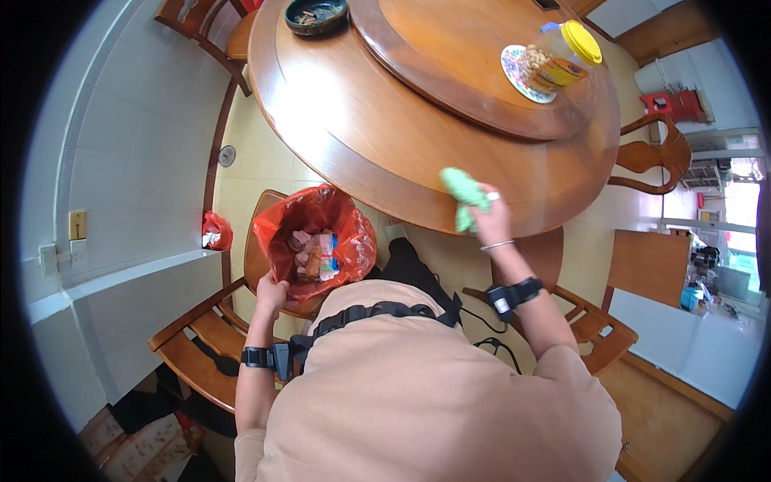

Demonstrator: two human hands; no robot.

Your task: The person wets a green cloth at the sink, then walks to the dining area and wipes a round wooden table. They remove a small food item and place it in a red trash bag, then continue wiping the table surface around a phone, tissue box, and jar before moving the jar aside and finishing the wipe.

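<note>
My left hand (274, 293) grips the near rim of a bin lined with a red plastic bag (355, 232). Crumpled tissues and wrappers (314, 253) lie inside it. The bin is beside the round wooden table (385, 150), over the seat of a wooden chair; whether it rests there I cannot tell. In my right hand (494, 220) is a bunched green cloth (462, 188), blurred, at the near edge of the tabletop. Whether the cloth touches the wood is unclear.
A wooden turntable (433, 78) tops the table, bearing a yellow-lidded plastic jar of nuts (557, 60) on a floral plate (512, 63). An ashtray with cigarette butts (316, 17) sits at the far left. Wooden chairs (199, 349) stand around. A small red bag (217, 232) lies by the wall.
</note>
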